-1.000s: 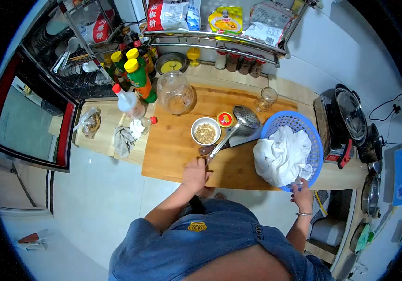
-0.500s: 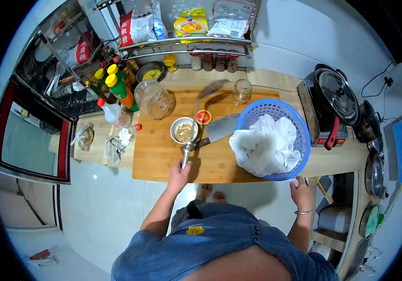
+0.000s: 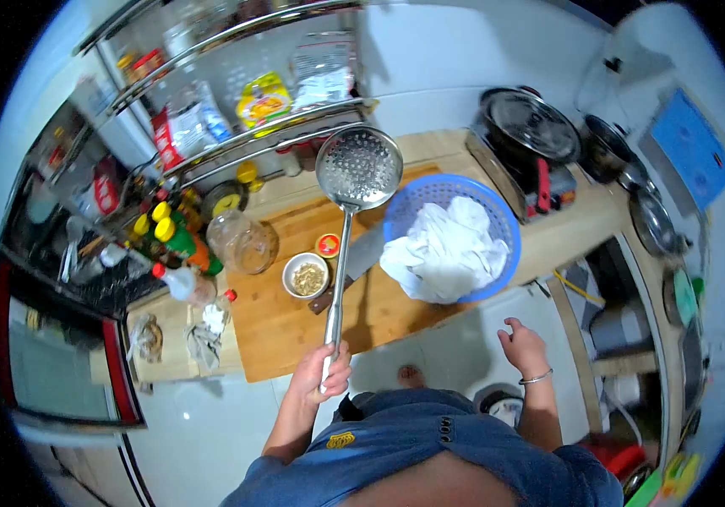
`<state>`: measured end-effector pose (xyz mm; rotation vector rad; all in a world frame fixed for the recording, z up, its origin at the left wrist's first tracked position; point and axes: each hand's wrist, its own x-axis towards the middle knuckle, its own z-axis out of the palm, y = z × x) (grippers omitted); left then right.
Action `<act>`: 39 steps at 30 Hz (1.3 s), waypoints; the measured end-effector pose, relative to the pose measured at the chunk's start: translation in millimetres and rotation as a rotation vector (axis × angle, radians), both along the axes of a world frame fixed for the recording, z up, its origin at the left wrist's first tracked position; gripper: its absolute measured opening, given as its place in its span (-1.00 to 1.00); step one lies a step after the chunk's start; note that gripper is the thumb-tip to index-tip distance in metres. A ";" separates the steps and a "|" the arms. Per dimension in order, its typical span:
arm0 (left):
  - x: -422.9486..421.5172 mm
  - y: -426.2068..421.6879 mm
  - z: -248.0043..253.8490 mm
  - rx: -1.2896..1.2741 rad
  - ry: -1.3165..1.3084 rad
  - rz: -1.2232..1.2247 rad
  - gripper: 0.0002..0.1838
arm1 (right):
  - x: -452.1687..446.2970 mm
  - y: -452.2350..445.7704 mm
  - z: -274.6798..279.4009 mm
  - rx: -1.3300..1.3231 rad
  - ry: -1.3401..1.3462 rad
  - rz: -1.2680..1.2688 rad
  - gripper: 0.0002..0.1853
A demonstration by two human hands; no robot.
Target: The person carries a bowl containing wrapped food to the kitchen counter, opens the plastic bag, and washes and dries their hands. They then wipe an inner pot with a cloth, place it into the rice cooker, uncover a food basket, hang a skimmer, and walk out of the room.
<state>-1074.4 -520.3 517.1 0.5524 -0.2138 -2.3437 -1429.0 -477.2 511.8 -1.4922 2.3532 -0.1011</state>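
My left hand (image 3: pixel 322 375) grips the lower handle of a long metal skimmer (image 3: pixel 358 167), its perforated head raised above the wooden board (image 3: pixel 274 334). My right hand (image 3: pixel 524 347) is empty, fingers apart, below and right of the blue basket (image 3: pixel 510 237). White cloth (image 3: pixel 447 253) lies bunched in that basket and hangs over its front left rim. Behind the skimmer's handle, a cleaver (image 3: pixel 366 251) rests on the board. A white bowl (image 3: pixel 287 277) of light brown pieces and a red-and-yellow lid (image 3: pixel 328 245) sit to the left of it.
A clear round jar (image 3: pixel 242 242) stands at the board's back left, beside several bottles (image 3: pixel 178 241). At the back right, a lidded black pan (image 3: pixel 531 127) sits on a stove with a dark pot (image 3: pixel 605 150) beside it. A rack (image 3: pixel 269 118) of packets spans the back.
The skimmer has been lifted off the board and raised upright in my left hand. My right hand has moved away from the basket's rim. The view has turned to the right.
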 end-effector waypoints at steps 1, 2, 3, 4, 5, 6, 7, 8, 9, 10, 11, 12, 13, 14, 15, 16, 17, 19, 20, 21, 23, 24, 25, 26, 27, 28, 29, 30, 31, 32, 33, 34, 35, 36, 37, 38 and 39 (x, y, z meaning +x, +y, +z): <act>1.8 3.2 2.1 -0.034 -0.067 -0.054 -0.77 | 7.8 12.2 -0.1 0.013 0.015 0.014 -0.67; 3.3 6.0 1.7 -0.071 -0.132 -0.111 -0.76 | 15.2 25.6 0.1 0.026 0.030 0.025 -0.66; 6.0 7.5 -2.8 -0.143 -0.113 -0.194 -0.76 | 22.0 40.0 -0.1 0.024 -0.003 -0.007 -0.66; 6.9 8.2 -1.5 -0.141 -0.110 -0.252 -0.76 | 28.1 53.3 -0.9 0.029 -0.005 -0.065 -0.66; 5.8 10.9 4.5 -0.179 -0.272 -0.296 -0.77 | 32.5 68.0 -2.1 0.025 -0.028 -0.097 -0.66; 2.8 14.2 6.3 -0.224 -0.432 -0.349 -0.78 | 36.2 85.9 -3.1 0.024 -0.051 -0.137 -0.66; 1.7 14.6 -1.1 -0.273 -0.435 -0.393 -0.84 | 39.3 103.1 -2.4 0.005 -0.021 -0.156 -0.65; -3.2 15.4 -1.9 -0.274 -0.426 -0.475 -0.84 | 39.5 120.8 -5.0 0.021 -0.024 -0.236 -0.65; -10.4 16.2 -0.7 -0.357 -0.541 -0.521 -0.86 | 37.4 137.6 -9.2 0.017 0.000 -0.264 -0.64; -17.8 16.4 0.9 -0.450 -0.651 -0.560 -0.88 | 36.5 154.1 -9.7 0.014 0.024 -0.290 -0.64; -25.2 16.9 1.9 -0.505 -0.649 -0.624 -0.90 | 38.0 170.6 -5.0 -0.051 0.062 -0.372 -0.63; -35.0 19.0 4.4 -0.528 -0.633 -0.688 -0.90 | 39.7 185.1 2.2 -0.118 0.106 -0.448 -0.62; -45.7 20.6 7.3 -0.630 -0.735 -0.781 -0.89 | 40.8 197.4 14.1 -0.101 0.062 -0.545 -0.53; -56.9 22.7 8.4 -0.740 -0.833 -0.860 -0.88 | 43.5 212.9 16.9 -0.103 0.071 -0.598 -0.53; -65.5 25.8 3.1 -0.799 -0.851 -0.932 -0.84 | 45.1 228.6 19.2 -0.217 0.124 -0.676 -0.46; -75.9 29.1 3.3 -0.829 -0.831 -0.962 -0.84 | 46.1 241.3 22.0 -0.330 0.182 -0.747 -0.38; -88.5 33.4 4.9 -0.952 -0.845 -1.071 -0.80 | 47.6 253.2 31.8 -0.310 0.112 -0.824 -0.25; -114.8 44.1 6.1 -1.211 -0.933 -1.252 -0.70 | 47.8 279.7 31.6 -0.346 0.237 -0.855 -0.23; -126.5 48.5 -3.1 -1.382 -0.860 -1.293 -0.66 | 46.9 292.8 31.6 -0.368 0.347 -0.848 -0.21; -136.2 54.9 -14.2 -1.422 -0.779 -1.315 -0.65 | 46.1 304.2 35.8 -0.369 0.343 -0.891 -0.22; -164.4 75.7 -1.9 -1.537 -0.691 -1.385 -0.64 | 43.0 333.5 35.0 -0.319 0.375 -0.925 -0.26; -177.0 85.7 -7.2 -1.631 -0.677 -1.418 -0.63 | 41.6 349.3 32.5 -0.259 0.382 -0.926 -0.29; -191.1 98.1 -2.3 -1.640 -0.645 -1.473 -0.61 | 39.1 365.8 29.2 -0.290 0.405 -0.961 -0.48; -205.1 111.1 2.0 -1.646 -0.614 -1.525 -0.58 | 35.5 383.9 23.9 -0.298 0.421 -0.975 -0.48; -217.6 124.1 -2.2 -1.692 -0.542 -1.503 -0.63 | 29.7 404.4 17.7 -0.288 0.447 -0.999 -0.57; -229.0 137.3 -13.0 -1.677 -0.528 -1.512 -0.67 | 22.6 426.3 12.7 -0.279 0.474 -1.019 -0.67; -245.0 153.0 -6.4 -1.710 -0.522 -1.566 -0.68 | 16.5 446.0 7.7 -0.287 0.492 -1.025 -0.67; -261.3 171.3 2.1 -1.742 -0.521 -1.620 -0.69 | 9.1 467.5 2.7 -0.265 0.517 -1.027 -0.74; -276.8 189.2 6.5 -1.756 -0.512 -1.609 -0.69 | 0.9 489.0 -0.2 -0.241 0.541 -1.026 -0.80; -292.3 205.9 9.3 -1.794 -0.470 -1.625 -0.69 | -7.4 509.3 -1.1 -0.250 0.556 -1.028 -0.80; -308.6 223.5 12.4 -1.831 -0.430 -1.639 -0.69 | -16.7 530.5 -0.6 -0.228 0.539 -1.005 -0.82; -325.3 241.4 17.5 -1.842 -0.428 -1.628 -0.69 | -26.4 551.2 -1.6 -0.203 0.517 -0.981 -0.84; -341.8 257.7 23.1 -1.882 -0.367 -1.585 -0.69 | -36.6 570.7 -4.8 -0.219 0.607 -0.902 -0.87; -355.3 271.9 26.2 -1.919 -0.308 -1.546 -0.70 | -47.5 587.2 -5.6 -0.224 0.611 -0.902 -0.87; -371.8 283.2 21.7 -1.961 -0.305 -1.561 -0.71 | -57.8 602.7 -4.5 -0.225 0.631 -0.879 -0.88; -384.8 293.4 21.3 -1.961 -0.299 -1.560 -0.71 | -66.7 616.4 -2.3 -0.221 0.651 -0.856 -0.90; -397.1 303.7 22.3 -2.015 -0.270 -1.501 -0.71 | -76.1 627.5 1.9 -0.213 0.652 -0.854 -0.90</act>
